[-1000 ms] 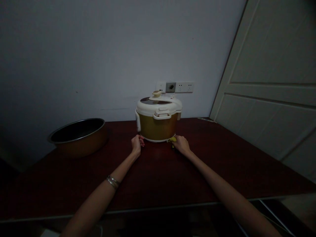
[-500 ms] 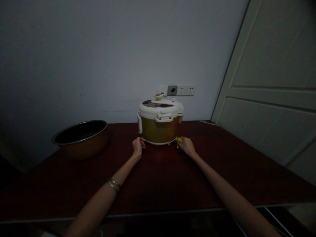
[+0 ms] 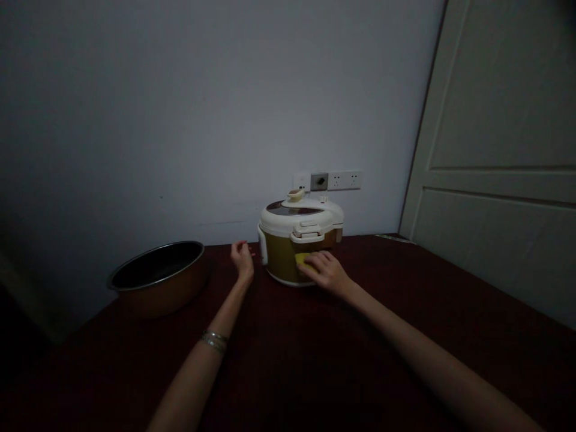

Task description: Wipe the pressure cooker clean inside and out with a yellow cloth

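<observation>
A rice cooker (image 3: pixel 288 255) with a white lid and golden-brown body stands on the dark red table (image 3: pixel 405 312) by the wall. My right hand (image 3: pixel 324 272) presses a small yellow sponge (image 3: pixel 302 258) flat against the cooker's front side, fingers closed over it. My left hand (image 3: pixel 242 258) hovers just left of the cooker, apart from it, fingers loosely spread and holding nothing. A metal bracelet sits on my left wrist.
A wide brown inner pot (image 3: pixel 157 277) with a dark inside sits on the table at the left. A socket strip (image 3: pixel 327 180) is on the wall behind the cooker. A pale door (image 3: pixel 499 180) fills the right side.
My right hand has moved the sponge from the cooker's lower right base onto its front side. My left hand has let go of the base and lifted to the left. The camera has tilted.
</observation>
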`<state>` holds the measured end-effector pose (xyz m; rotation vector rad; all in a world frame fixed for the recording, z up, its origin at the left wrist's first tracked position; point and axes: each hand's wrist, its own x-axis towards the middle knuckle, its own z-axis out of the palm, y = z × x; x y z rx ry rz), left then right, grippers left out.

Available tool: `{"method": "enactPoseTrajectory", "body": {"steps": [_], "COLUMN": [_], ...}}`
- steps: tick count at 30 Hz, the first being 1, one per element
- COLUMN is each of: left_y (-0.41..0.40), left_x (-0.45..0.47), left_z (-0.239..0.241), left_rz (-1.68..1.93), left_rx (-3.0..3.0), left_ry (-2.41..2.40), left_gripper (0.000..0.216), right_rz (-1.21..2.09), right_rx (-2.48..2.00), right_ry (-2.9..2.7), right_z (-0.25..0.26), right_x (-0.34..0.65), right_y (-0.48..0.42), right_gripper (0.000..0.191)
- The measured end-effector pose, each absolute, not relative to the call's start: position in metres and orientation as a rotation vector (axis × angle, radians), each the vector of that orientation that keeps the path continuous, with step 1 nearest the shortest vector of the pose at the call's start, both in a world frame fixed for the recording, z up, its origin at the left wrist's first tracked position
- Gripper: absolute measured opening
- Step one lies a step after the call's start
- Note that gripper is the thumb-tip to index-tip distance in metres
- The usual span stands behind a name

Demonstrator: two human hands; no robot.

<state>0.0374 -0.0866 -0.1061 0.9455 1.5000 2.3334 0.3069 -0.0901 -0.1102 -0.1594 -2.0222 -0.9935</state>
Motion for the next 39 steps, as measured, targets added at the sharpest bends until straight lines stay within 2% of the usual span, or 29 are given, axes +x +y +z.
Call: {"method": "enactPoseTrajectory", "body": {"steps": [3, 6, 10, 14, 18, 20, 22, 25, 29, 31, 36, 39], "left_y": [-0.076, -0.07, -0.068, -0.067, -0.066, -0.065, -0.065, -0.064, -0.062, -0.062, -0.063, -0.065], "left_x": [0.028, 0.023, 0.02, 0.014, -0.001, -0.007, -0.011, -0.011, -0.004, 0.0, 0.012, 0.018], "left_z": [-0.08, -0.061, -0.054, -0.057, -0.058, -0.059, -0.06, -0.063, -0.066, -0.067, -0.065, -0.063], "left_rz": [2.269, 2.177, 2.035, 1.942, 2.025, 2.038, 2.028, 1.988, 1.937, 1.917, 1.897, 1.904], "left_rx": [1.112, 1.26, 1.521, 1.654, 1.515, 1.43, 1.369, 1.359, 1.384, 1.398, 1.452, 1.576], "left_ry": [1.572, 1.618, 1.648, 1.641, 1.616, 1.625, 1.646, 1.658, 1.636, 1.619, 1.578, 1.553], "left_gripper": [0.013, 0.016, 0.025, 0.03, 0.026, 0.024, 0.025, 0.028, 0.028, 0.027, 0.018, 0.019], "right_rz": [-0.93, -0.832, -0.798, -0.947, -0.95, -0.935, -0.91, -0.85, -0.913, -0.948, -0.978, -0.998], "right_rx": [-0.152, -0.126, -0.112, -0.079, -0.224, -0.298, -0.341, -0.367, -0.331, -0.351, -0.436, -0.4], "right_ry": [-1.983, -2.112, -2.361, -2.348, -2.239, -2.252, -2.309, -2.424, -2.463, -2.39, -2.18, -2.204], "right_z": [-0.115, -0.142, -0.169, -0.139, -0.086, -0.076, -0.085, -0.126, -0.165, -0.155, -0.09, -0.092], "right_x": [0.277, 0.266, 0.267, 0.254, 0.214, 0.194, 0.18, 0.174, 0.183, 0.185, 0.169, 0.164], "right_y": [-0.087, -0.087, -0.091, -0.088, -0.086, -0.087, -0.09, -0.095, -0.098, -0.097, -0.09, -0.087], "right_gripper": [0.02, 0.018, 0.028, 0.028, 0.029, 0.03, 0.029, 0.033, 0.02, 0.022, 0.027, 0.025]}}
